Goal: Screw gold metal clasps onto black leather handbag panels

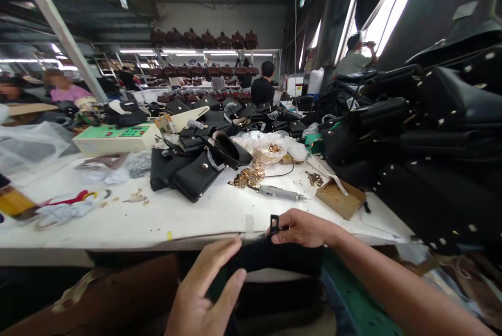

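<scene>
A black bag piece [294,260] is in front of me at the table's front edge, partly below it. My right hand [301,228] is closed on its upper edge, thumb and fingers pinching beside a small dark rectangular loop [274,222] that stands up. At the bag's left end is my left hand [204,289], thumb and fingers spread apart; whether the fingertips touch the bag I cannot tell. Beyond my hands lies a grey electric screwdriver [280,193] with its cord, next to a pile of gold metal fittings [248,178].
Finished-looking black bags [198,174] lie mid-table, and more black bags [427,184] are heaped high on the right. A small cardboard tray [340,201] holds tiny parts. Red-handled tool [70,198] and a green-topped machine [115,138] are at left. Other people sit farther back.
</scene>
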`<state>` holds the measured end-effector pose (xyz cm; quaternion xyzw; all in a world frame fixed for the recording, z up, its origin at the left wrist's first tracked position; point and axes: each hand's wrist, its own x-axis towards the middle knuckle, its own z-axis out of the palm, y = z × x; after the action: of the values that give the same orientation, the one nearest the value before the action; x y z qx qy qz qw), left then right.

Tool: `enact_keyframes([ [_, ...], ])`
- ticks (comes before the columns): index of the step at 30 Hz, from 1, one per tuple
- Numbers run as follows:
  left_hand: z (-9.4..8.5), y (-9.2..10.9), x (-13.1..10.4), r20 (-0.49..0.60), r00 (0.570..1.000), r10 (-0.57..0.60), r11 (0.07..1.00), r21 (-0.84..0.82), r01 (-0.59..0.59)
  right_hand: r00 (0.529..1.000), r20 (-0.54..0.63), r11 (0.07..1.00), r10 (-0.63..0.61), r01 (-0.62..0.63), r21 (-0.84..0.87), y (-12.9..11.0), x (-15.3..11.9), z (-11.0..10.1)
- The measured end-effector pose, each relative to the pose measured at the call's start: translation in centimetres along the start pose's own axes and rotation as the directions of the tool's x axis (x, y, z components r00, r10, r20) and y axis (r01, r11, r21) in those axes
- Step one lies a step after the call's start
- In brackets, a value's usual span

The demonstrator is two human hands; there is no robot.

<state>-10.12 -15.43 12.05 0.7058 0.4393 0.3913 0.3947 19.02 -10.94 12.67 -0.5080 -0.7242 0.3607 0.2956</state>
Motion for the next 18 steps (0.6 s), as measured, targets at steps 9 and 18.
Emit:
enact_keyframes([
  [9,7.9,-4.1,10.3,0.296,0.952,0.075,0.783,0.574,-0.241,0.988,0.139,0.997,0.068,-0.063,-0.044,4.4,3.3,2.6],
  [18,8.5,-8.3,14.2,0.414,0.883,-0.222,0.940,0.332,0.081,0.977,-0.182,0.956,0.114,-0.158,-0.248,5.8,9.7,-0.6],
])
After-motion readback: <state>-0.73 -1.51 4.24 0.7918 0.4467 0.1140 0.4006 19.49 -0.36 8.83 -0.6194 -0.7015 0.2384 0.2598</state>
